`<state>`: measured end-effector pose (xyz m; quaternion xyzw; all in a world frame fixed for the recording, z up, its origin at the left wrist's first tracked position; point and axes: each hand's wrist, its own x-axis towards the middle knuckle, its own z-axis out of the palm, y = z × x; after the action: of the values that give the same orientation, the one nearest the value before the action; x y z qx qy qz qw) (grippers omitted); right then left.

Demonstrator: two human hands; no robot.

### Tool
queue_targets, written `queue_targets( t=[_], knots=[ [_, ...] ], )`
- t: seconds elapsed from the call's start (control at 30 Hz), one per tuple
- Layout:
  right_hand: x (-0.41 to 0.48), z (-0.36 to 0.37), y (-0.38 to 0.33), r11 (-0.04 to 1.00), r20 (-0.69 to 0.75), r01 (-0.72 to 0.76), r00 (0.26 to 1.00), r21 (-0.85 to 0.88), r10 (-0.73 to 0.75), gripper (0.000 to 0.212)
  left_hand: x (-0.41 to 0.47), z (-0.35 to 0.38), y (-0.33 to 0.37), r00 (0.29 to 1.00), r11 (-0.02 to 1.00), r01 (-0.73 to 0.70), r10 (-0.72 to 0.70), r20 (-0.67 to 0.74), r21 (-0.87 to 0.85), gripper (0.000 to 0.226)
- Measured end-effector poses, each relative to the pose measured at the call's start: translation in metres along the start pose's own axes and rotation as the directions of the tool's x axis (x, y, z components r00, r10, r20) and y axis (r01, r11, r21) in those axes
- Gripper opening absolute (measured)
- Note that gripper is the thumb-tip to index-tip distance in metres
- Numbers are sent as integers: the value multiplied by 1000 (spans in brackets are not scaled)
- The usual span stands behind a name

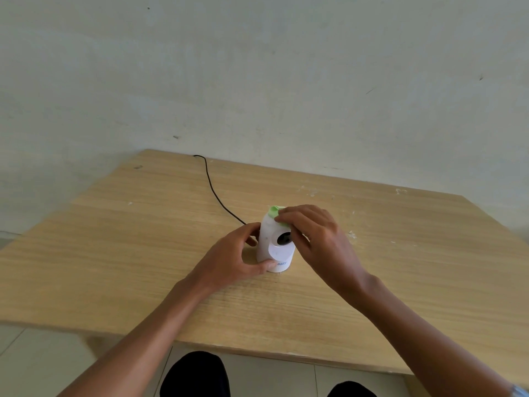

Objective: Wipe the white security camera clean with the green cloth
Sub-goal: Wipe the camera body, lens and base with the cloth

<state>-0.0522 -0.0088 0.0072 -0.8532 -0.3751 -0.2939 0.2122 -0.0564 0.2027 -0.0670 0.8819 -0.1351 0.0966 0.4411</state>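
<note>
The white security camera (274, 249) stands upright in the middle of the wooden table (143, 253), its dark lens facing me. My left hand (233, 259) grips its lower body from the left, thumb at the base. My right hand (313, 233) presses the green cloth (275, 211) against the camera's top and upper right side. Most of the cloth is hidden under my fingers; only a small green fold shows above them.
A black cable (213, 193) runs from behind the camera to the table's far left edge. A pale wall (257, 81) stands right behind the table. My knees (197, 373) and a tiled floor (43, 359) show below the near edge.
</note>
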Motion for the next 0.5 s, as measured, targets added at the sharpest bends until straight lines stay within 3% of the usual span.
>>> queue_targets(
  t=[0.13,0.37,0.5],
  knots=[
    [4,-2,3,999,-22,-50,998,13,51,35,0,-1,1,1000,1000,0,0,0,4,68],
    [9,-2,3,996,53,77,996,-48,-75,32,0,-1,2,1000,1000,2,-2,5,-2,67],
    [23,-3,6,997,79,57,996,-61,-52,32,0,-2,2,1000,1000,21,-21,14,6,74]
  ],
)
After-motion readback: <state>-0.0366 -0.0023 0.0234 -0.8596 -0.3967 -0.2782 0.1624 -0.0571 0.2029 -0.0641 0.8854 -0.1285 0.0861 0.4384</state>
